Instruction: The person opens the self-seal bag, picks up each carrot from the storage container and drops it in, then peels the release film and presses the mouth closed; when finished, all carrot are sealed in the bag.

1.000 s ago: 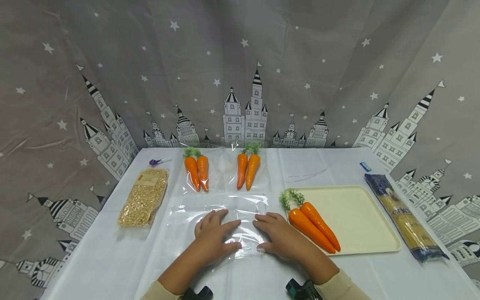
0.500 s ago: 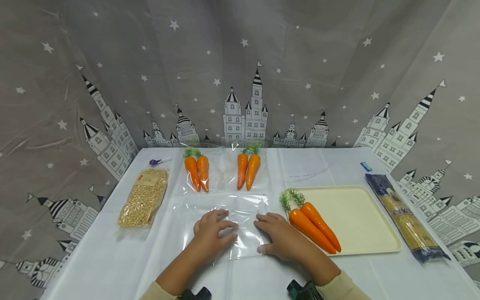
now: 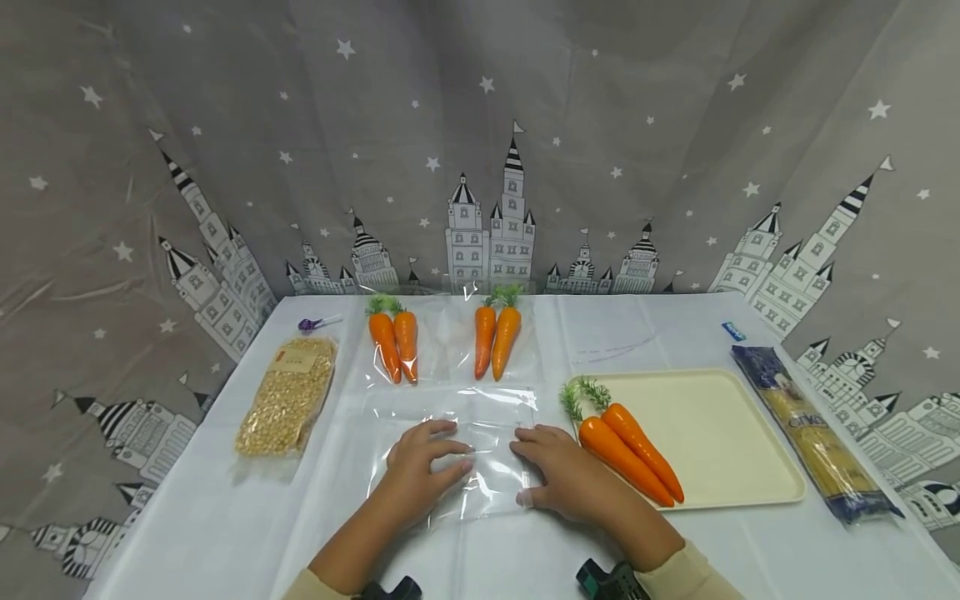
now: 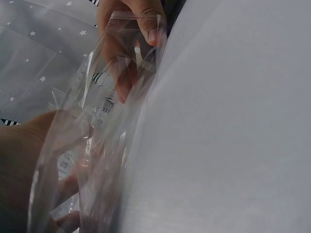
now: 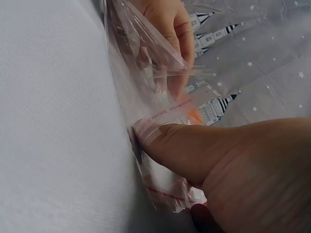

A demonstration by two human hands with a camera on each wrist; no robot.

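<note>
A clear plastic bag lies on the white tablecloth between my hands. My left hand has its fingers curled on the bag's left part, and the film bunches up under it. My right hand pinches the bag's right edge. In the right wrist view my thumb sits on the red-printed edge strip of the bag. The left wrist view shows the crumpled bag with the right hand's fingertips holding its far corner. Two orange carrots lie on a cream tray just right of my right hand.
Two clear bags, each with two carrots, lie at the back. A packet of yellow grains lies left, a purple clip behind it. A blue pasta packet lies by the right table edge. A grey castle-print curtain hangs behind.
My left fingers went from flat on the bag to curled, gathering the film. The bag's near-left edge has lifted and wrinkled. The right hand has barely shifted.
</note>
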